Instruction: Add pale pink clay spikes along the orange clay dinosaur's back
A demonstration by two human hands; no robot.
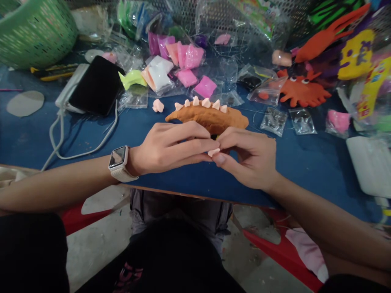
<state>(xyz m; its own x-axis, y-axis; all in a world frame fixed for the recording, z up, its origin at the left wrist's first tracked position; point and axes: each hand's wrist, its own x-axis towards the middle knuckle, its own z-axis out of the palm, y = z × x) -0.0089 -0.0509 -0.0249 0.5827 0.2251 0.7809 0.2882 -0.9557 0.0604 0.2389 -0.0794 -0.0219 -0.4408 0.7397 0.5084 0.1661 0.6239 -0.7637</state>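
Note:
Between the fingertips of both my hands sits a small piece of pale pink clay (214, 152). My left hand (171, 148), with a watch (119, 158) on its wrist, is closed with its fingers pressed together against the piece. My right hand (249, 156) pinches it between thumb and forefinger. Just beyond the hands lies a brown clay figure (203, 116), long and tapered, with a row of pale pink spikes along its top edge. My fingers hide part of its lower side. A separate pale pink clay lump (158, 106) rests left of the figure.
A black phone (96, 85) and a white cable (88, 156) lie at left, near a green basket (36, 32). Bagged clay packets (186, 61) crowd the back. An orange clay crab (305, 89) and a white device (371, 165) are at right.

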